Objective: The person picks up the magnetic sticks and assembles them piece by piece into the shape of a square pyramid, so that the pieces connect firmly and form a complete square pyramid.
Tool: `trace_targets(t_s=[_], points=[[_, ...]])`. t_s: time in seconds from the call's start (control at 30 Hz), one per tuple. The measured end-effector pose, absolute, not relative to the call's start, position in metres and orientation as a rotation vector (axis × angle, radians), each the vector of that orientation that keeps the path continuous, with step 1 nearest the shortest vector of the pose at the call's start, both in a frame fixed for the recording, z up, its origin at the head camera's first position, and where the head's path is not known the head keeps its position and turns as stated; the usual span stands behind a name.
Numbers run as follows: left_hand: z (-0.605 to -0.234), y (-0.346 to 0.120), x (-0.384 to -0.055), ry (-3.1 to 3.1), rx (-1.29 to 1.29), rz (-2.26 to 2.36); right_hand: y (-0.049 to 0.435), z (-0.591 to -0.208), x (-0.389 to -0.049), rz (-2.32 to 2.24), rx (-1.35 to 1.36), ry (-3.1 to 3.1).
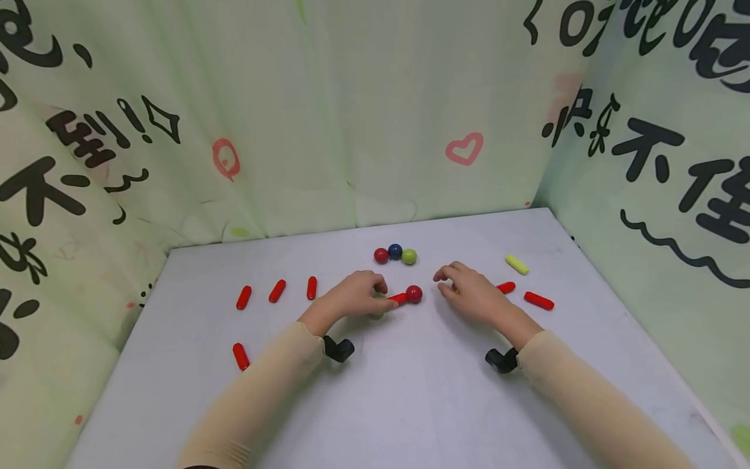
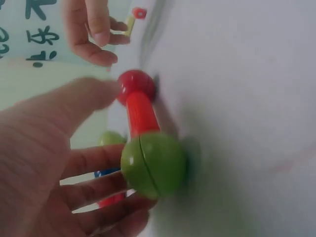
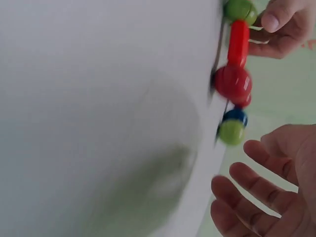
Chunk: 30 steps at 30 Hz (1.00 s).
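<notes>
A red rod [image 1: 398,299] joins a red ball [image 1: 414,294] to a green ball [image 2: 154,164], lying on the white table as one dumbbell-like piece. My left hand [image 1: 359,294] is right at its green end, fingers spread loosely behind the green ball and thumb extended along the near side, as the left wrist view shows. In the head view this hand hides most of the green ball. To the right of the red ball, my right hand [image 1: 469,292] hovers with loosely bent fingers and holds nothing.
Behind the piece sit loose red [image 1: 381,255], blue [image 1: 395,251] and green [image 1: 409,256] balls. Several red rods [image 1: 277,291] lie at left. Near my right forearm are two more red rods [image 1: 538,301] and a yellow rod [image 1: 517,264]. Printed curtains [image 1: 351,130] enclose the table.
</notes>
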State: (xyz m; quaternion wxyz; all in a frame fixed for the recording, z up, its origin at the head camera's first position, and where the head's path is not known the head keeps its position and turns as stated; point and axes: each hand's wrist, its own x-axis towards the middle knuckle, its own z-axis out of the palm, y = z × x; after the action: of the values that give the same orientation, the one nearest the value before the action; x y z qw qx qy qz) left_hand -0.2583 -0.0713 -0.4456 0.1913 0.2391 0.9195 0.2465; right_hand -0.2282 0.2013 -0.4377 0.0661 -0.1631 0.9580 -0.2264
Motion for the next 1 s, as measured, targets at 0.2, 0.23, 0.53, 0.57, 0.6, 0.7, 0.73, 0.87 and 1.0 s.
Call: trace_targets(t_s=[0.2,0.23,0.53,0.57,0.6,0.7,0.73,0.87,1.0], points=[[-0.445,-0.044,-0.267,2.585,0.751,0.721,0.246,-0.436,-0.223,-0.465,-0.535,3.047],[-0.445,-0.041,-0.267,2.581,0.765,0.72,0.252,-0.436,-0.221,-0.43,-0.529,3.069],[-0.444,-0.032,-0.267,2.577,0.658,0.716,0.286,-0.445,-0.22,-0.314,-0.327,3.065],[-0.444,-0.033,-0.267,2.583,0.627,0.718,0.287,-0.446,-0.221,-0.314,-0.331,3.062],[-0.444,-0.034,-0.266,2.589,0.598,0.72,0.287,-0.447,-0.222,-0.311,-0.338,3.061],[-0.444,-0.04,-0.266,2.594,0.527,0.732,0.285,-0.449,-0.224,-0.301,-0.364,3.068],[-0.444,-0.042,-0.265,2.588,0.506,0.739,0.283,-0.45,-0.225,-0.304,-0.376,3.07],[-0.442,-0.048,-0.263,2.567,0.458,0.736,0.275,-0.45,-0.229,-0.381,-0.398,3.042],[-0.441,-0.054,-0.26,2.549,0.401,0.735,0.26,-0.447,-0.232,-0.491,-0.374,2.973]])
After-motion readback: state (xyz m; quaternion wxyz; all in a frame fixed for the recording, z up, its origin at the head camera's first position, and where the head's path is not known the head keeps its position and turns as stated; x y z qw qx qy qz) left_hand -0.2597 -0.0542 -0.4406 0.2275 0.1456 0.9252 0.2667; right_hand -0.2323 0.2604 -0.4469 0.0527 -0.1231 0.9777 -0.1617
